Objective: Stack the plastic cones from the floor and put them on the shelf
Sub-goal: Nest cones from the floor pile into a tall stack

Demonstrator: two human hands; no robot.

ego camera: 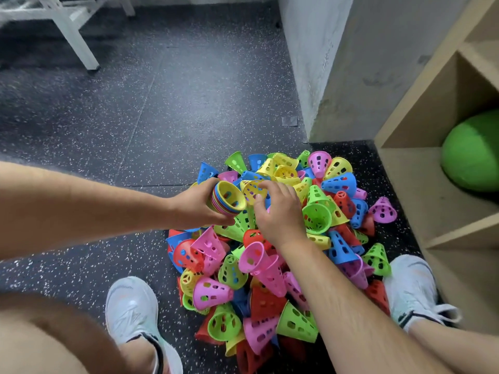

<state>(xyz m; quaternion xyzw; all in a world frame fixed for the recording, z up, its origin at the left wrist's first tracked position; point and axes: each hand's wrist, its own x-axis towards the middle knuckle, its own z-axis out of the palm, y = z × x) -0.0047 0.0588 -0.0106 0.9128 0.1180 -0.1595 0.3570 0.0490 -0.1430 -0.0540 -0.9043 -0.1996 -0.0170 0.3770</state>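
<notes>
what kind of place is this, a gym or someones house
Most likely a gym or sports training room. The speckled black rubber floor, the heap of perforated plastic cones like agility markers, and a wooden cubby shelf holding what looks like a green ball all suggest it.

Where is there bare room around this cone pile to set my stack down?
Widest bare patch: the speckled floor left of the cone pile, up to the white frame. The shelf board in front of the green ball is also bare. Crowded: cones fill the floor between both shoes, and a stray purple cone sits in the strip beside the shelf.
</notes>
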